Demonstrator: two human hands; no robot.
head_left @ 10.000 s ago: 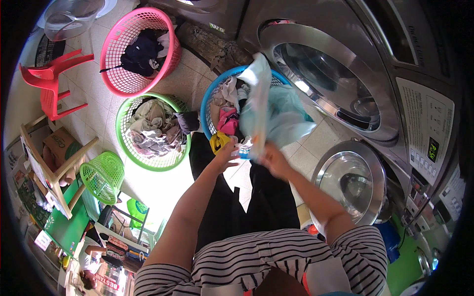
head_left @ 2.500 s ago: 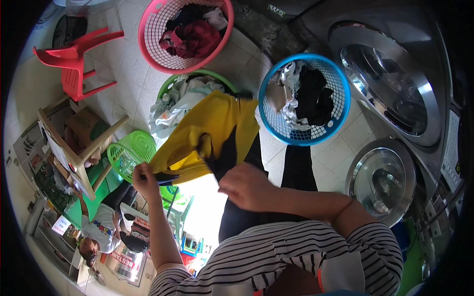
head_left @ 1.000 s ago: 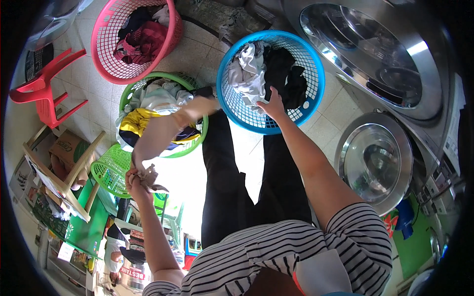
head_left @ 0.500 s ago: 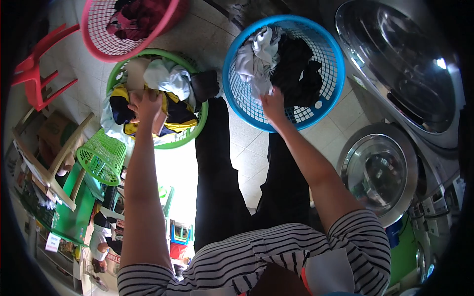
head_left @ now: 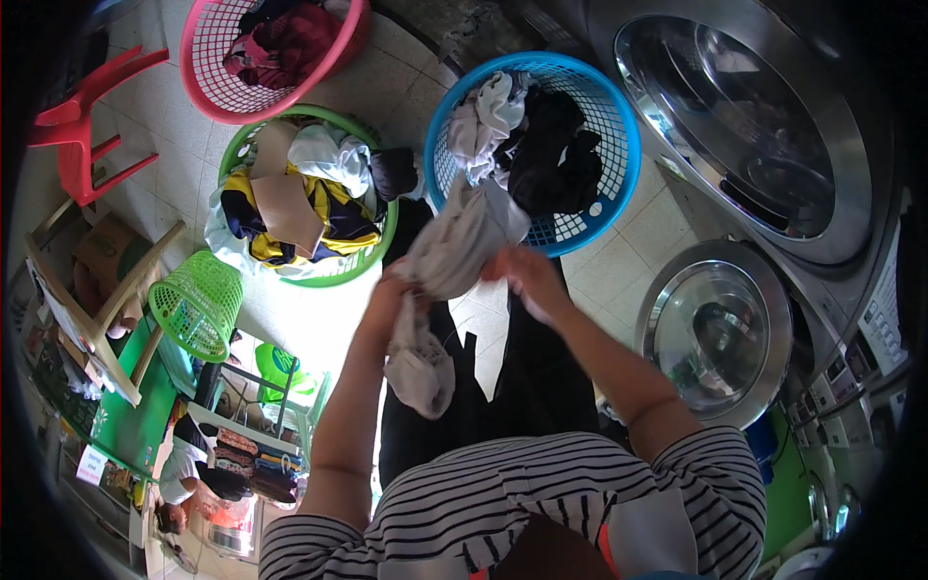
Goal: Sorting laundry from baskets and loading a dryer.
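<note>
Between my two hands hangs a pale grey garment (head_left: 449,246), bunched, its top end over the near left rim of the blue basket (head_left: 633,145) and its lower end drooping by my dark trouser leg. My left hand (head_left: 389,293) is closed on its left side. My right hand (head_left: 532,280), smeared by motion, grips its right side just in front of that basket. Light and black clothes (head_left: 556,159) lie inside the blue basket. Left of it, a green basket (head_left: 387,237) holds a navy-and-yellow garment (head_left: 338,217), a beige piece (head_left: 285,208) and pale cloth.
A pink basket (head_left: 198,82) with dark red clothes stands at the far left, near a red plastic chair (head_left: 77,126). A small green basket (head_left: 198,304) lies tipped by a wooden rack. On the right are front-loading machines with round glass doors (head_left: 715,333). Tiled floor lies between.
My right hand has drawn a pale garment out of the blue basket toward me. My left hand has left the green basket, moved right and taken hold of the same garment.
</note>
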